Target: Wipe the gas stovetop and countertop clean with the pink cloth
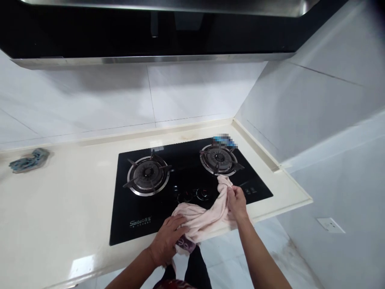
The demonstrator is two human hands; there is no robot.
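A pale pink towel (207, 218) stretches between my two hands over the front edge of the black gas stove (120, 204). My right hand (236, 200) pinches it near the right, with a bunched end standing up beside the right burner (220, 157). At the left end, my left hand (169, 236) has its fingers curled over the cloth. A dark purple patch with a light pattern hangs below that hand. The control knobs (194, 195) sit just behind the towel. The left burner (148, 172) lies further back, apart from both hands.
A crumpled blue-green rag (29, 160) lies on the cream countertop (66, 192) at the left. A pixelated blue item (224, 141) is behind the right burner. The range hood (150, 36) overhangs the stove. A wall socket (330, 225) is at the lower right.
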